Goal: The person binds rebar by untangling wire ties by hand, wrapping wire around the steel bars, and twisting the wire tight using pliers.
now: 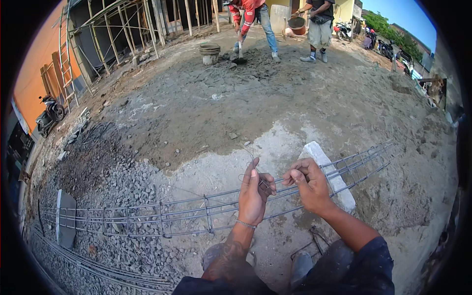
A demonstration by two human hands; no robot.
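Note:
My left hand [254, 201] holds thin binding wire [253, 151], its loose ends curling up past the fingertips. Close by on the right, the thumb and fingers of my right hand [311, 184] are pinched together; whether wire is between them cannot be made out. Both hands are above a long rebar cage [207, 214] of parallel steel bars with square stirrups, lying crosswise before me. Its right part rests on a whitish block [346, 199], its left part at a grey slab [66, 236]. My hands hide part of the bars.
Loose rebar [110, 271] and gravel [129, 184] lie at left; bent steel pieces [315, 239] sit by my shoe [300, 267]. Beyond, a person in red [254, 13] shovels wet mortar near a bucket [210, 55]. Another person [320, 22] holds a container [297, 25]. Scaffolding [127, 33] stands behind.

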